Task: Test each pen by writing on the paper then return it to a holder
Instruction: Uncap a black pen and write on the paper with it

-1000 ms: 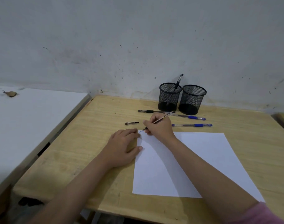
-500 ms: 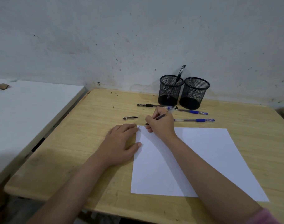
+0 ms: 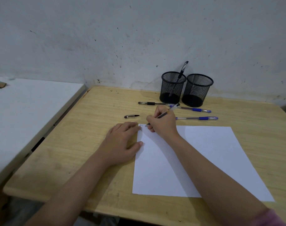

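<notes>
The right hand point(image 3: 163, 123) grips a clear-barrelled pen point(image 3: 165, 113), fingers curled round it, tip on the top left corner of the paper point(image 3: 196, 160), beside a few faint marks. The left hand point(image 3: 122, 141) lies flat with straight fingers, pressing the left edge of the sheet. The paper is a plain white rectangle lying flat on the bench point(image 3: 73, 152), a light wood-grain top with rounded edges.

Two cylindrical black wire-mesh holders stand side by side at the back, near the wall. The left holder point(image 3: 172, 87) contains one dark pen point(image 3: 179, 77), leaning. The right holder point(image 3: 196, 89) shows no contents. In front of them lie a black pen point(image 3: 151, 103) and two clear pens with blue grips point(image 3: 194, 109) point(image 3: 197, 118). A loose black cap point(image 3: 131, 116) lies just beyond the left hand.
</notes>
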`<state>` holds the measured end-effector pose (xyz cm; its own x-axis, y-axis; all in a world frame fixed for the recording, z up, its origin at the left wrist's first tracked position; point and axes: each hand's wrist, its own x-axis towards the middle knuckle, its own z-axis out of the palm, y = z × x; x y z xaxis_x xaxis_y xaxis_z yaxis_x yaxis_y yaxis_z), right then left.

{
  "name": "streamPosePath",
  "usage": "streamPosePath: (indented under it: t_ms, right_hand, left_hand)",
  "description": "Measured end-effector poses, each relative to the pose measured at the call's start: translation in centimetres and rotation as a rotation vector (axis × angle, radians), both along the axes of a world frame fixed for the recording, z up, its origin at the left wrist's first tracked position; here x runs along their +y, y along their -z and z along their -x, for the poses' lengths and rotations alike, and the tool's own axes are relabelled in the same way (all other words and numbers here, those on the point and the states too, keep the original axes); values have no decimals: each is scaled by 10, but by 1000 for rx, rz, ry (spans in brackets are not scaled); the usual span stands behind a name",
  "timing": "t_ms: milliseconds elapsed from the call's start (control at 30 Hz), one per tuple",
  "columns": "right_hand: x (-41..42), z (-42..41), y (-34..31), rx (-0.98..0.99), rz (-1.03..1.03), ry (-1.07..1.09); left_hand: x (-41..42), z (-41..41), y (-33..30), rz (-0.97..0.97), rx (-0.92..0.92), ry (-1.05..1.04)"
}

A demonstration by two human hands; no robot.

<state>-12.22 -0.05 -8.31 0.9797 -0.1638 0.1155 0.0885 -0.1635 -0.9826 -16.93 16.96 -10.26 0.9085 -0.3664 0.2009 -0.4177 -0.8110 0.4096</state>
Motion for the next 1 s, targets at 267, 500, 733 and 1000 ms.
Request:
streamPosePath:
  t_ms: [267,500,733,1000]
  right_hand:
    - [0,-2,2,-25,-34,45]
    - [0,-4,4,-55,-16,70]
    - [0,-4,6,-69,15,78]
    - [-6,-2,-2,44,-206,103]
  left_hand:
    - [1,-1,2,12,-6,0]
    - [0,0,0,13,7,-3]
    - [0,0,1,9,2,-4]
    - [-1,-2,-6,109,-77,-64]
